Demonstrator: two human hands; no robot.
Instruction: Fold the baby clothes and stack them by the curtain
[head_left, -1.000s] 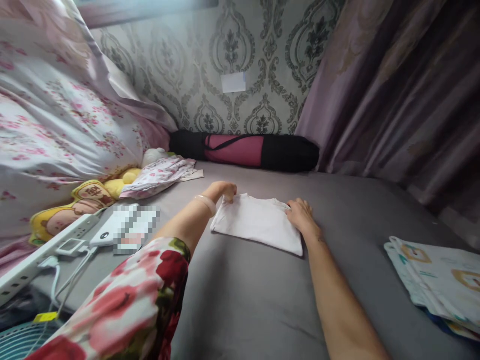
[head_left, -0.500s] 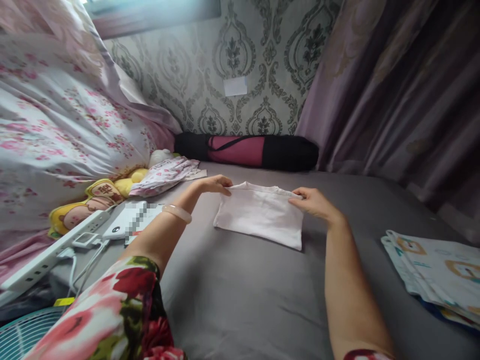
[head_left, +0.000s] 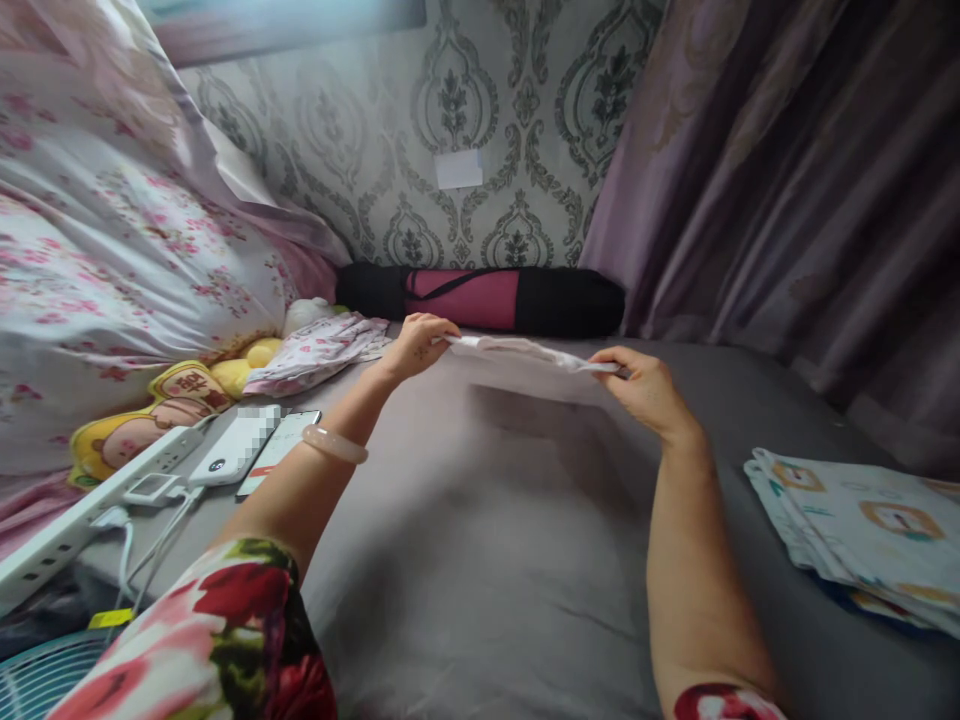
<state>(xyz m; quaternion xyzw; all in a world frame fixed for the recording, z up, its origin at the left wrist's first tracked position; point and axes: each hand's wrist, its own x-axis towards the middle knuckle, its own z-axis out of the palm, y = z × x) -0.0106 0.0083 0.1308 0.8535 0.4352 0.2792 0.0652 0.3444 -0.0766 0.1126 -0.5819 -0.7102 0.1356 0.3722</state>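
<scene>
Between my hands a folded white shirt point(head_left: 525, 353) is stretched out above the grey bed sheet point(head_left: 480, 600). It is seen nearly edge-on, so most of its face is hidden. My left hand point(head_left: 421, 345), with a pale bangle on the forearm, pinches its left corner. The right corner is gripped between the thumb and fingers of my right hand point(head_left: 649, 395). A dark shadow falls on the sheet below the shirt.
Folded patterned cloths point(head_left: 862, 530) lie at the right. On the left are a power strip point(head_left: 97, 510), a phone point(head_left: 274, 455), a yellow plush point(head_left: 120, 440) and a crumpled printed cloth point(head_left: 322, 355). A black and pink bag point(head_left: 465, 300) lies along the wall.
Both hands have raised the shirt off the sheet and tipped it, so its broad front face no longer shows. The view has shifted slightly.
</scene>
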